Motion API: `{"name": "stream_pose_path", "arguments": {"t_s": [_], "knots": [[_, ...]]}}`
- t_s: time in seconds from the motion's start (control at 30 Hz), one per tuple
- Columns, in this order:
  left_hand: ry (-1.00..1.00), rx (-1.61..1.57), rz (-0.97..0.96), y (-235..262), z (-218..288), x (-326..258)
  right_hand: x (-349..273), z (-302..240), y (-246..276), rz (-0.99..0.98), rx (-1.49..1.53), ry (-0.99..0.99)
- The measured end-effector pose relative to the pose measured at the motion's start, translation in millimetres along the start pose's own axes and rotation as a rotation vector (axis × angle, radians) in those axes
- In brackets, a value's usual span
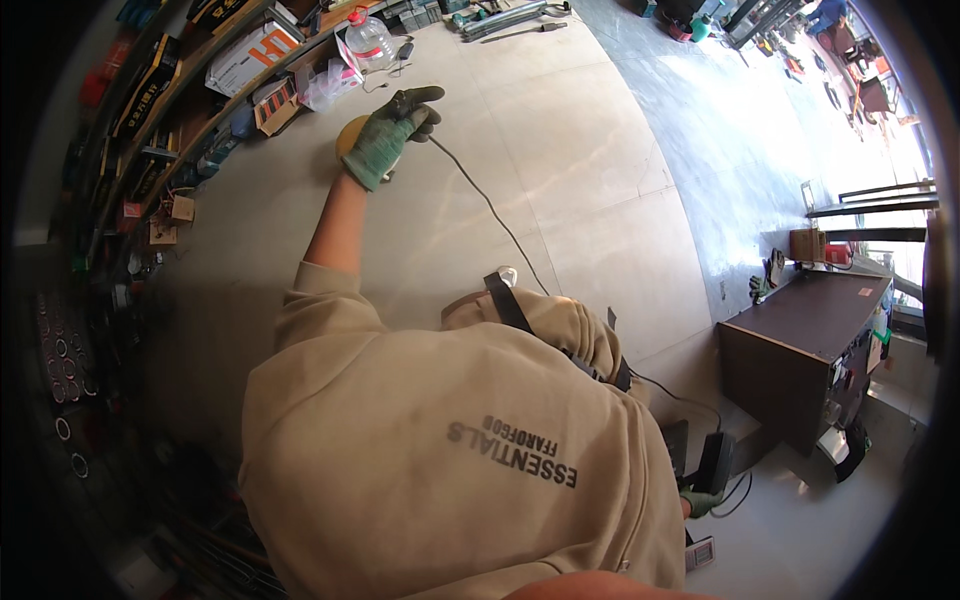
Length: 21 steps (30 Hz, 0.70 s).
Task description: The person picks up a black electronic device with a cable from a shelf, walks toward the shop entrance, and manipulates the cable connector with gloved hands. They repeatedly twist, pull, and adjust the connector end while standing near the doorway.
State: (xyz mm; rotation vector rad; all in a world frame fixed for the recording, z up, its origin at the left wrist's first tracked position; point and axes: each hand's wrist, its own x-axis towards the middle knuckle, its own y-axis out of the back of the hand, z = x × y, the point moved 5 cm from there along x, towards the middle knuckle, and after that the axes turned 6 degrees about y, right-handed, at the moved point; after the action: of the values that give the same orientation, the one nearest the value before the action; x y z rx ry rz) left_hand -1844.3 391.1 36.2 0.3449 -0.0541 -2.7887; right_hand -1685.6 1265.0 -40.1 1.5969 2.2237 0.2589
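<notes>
My left arm reaches far forward over a wide pale panelled surface (600, 210). On my left hand (392, 135) is a green glove with dark fingers; the index finger points out and the others curl. Partly under that hand sits a round yellow thing (350, 138), its kind mostly hidden. A dark cable (487, 203) runs from the hand back toward my body. At the lower right, my right hand (705, 501), also gloved, is at the lower end of a black box-shaped device (715, 462) with a cable on it. Its fingers are largely covered.
Shelves of boxes (250, 60) line the left side. A clear bottle with a red cap (368, 40) and an open carton (275, 107) stand at the far left. Metal tools (510, 18) lie at the far edge. A dark brown cabinet (800, 315) is on the right.
</notes>
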Motion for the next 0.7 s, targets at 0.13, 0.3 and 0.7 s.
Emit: {"name": "stream_pose_path", "arguments": {"t_s": [0.13, 0.3, 0.7], "knots": [[-0.057, 0.007, -0.100, -29.7, 11.9, 1.0, -18.3, -14.3, -41.0, -0.138, 0.043, 0.045], [-0.011, 0.058, -0.177, -66.5, 18.5, -8.7, -55.9, -8.9, -149.8, -0.681, 0.381, -0.069], [0.253, 0.533, -0.904, -147.1, 17.0, -67.5, -285.7, -104.8, -256.3, -1.183, 0.221, -0.056]]}}
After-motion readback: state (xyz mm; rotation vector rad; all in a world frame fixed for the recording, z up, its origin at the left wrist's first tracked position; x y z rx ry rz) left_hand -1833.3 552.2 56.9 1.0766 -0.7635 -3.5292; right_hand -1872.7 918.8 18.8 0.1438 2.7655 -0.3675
